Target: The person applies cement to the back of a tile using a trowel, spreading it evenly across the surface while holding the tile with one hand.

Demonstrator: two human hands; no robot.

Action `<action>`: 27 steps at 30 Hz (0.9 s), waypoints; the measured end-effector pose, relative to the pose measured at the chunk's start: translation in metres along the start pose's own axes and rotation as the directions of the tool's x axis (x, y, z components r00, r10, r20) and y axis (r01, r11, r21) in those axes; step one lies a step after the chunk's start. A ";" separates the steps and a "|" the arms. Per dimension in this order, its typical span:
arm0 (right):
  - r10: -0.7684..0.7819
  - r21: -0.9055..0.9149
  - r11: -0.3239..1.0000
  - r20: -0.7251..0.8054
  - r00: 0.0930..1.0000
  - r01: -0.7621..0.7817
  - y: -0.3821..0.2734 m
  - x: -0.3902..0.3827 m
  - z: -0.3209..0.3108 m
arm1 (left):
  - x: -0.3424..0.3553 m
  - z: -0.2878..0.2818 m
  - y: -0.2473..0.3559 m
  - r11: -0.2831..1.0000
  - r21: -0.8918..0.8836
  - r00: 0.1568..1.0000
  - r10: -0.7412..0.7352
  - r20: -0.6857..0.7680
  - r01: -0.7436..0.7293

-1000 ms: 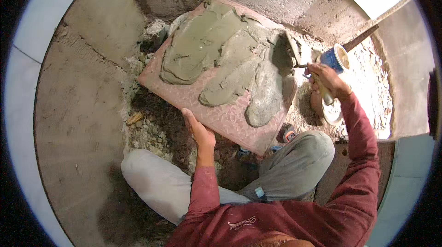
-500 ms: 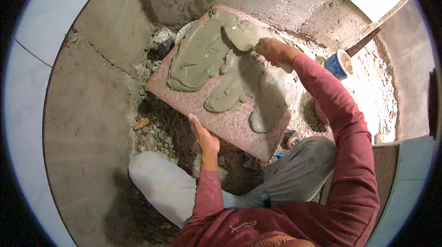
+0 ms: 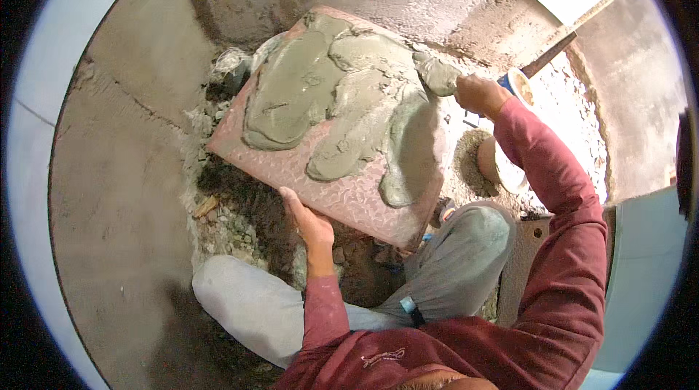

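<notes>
While the left grip (image 3: 311, 225) apparently supports its edge, the tile (image 3: 344, 201) extends forward.

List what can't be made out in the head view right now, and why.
- Head view: left hand, most fingers hidden beneath the tile.
- Head view: tile's underside, facing away from the camera.
- Head view: handle of the trowel, covered by the right hand.
- Head view: blue tub, partly covered by the right hand.
- Head view: item beside the right knee, too small to identify.
</notes>
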State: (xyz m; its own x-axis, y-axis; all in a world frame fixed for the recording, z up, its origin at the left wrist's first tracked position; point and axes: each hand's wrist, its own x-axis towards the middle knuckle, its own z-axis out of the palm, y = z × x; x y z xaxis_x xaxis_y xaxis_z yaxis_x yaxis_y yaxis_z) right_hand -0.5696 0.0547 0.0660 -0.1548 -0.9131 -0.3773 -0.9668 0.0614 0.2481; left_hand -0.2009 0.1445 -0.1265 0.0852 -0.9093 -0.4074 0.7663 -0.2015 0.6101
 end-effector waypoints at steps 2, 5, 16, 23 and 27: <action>-0.022 0.022 0.999 -0.068 0.997 0.023 0.009 -0.018 0.007 | 0.003 -0.003 0.000 1.000 0.020 1.000 0.018 0.007 -0.018; 0.063 0.162 0.985 -0.008 0.998 -0.061 0.028 -0.034 0.017 | -0.001 0.005 0.001 0.999 0.048 1.000 0.019 -0.006 -0.019; 0.075 0.776 0.551 0.321 0.944 -0.307 0.070 -0.098 0.009 | 0.005 -0.003 -0.003 0.996 0.035 0.997 0.078 0.029 -0.079; -0.001 0.849 0.520 0.112 0.994 -0.095 0.074 -0.076 0.053 | 0.001 0.005 -0.004 0.996 0.060 0.997 0.072 0.030 -0.073; 0.032 0.738 0.604 0.355 0.934 -0.302 0.066 -0.089 0.006 | 0.000 0.005 -0.001 0.995 0.075 0.997 0.070 -0.012 -0.069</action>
State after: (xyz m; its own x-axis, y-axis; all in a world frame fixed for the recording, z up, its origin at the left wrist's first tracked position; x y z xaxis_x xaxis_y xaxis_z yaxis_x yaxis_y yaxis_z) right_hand -0.6209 0.1427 0.1107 -0.2481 -0.7077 -0.6615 -0.6870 0.6100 -0.3949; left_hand -0.2051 0.1426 -0.1233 0.1465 -0.9166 -0.3719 0.7087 -0.1651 0.6860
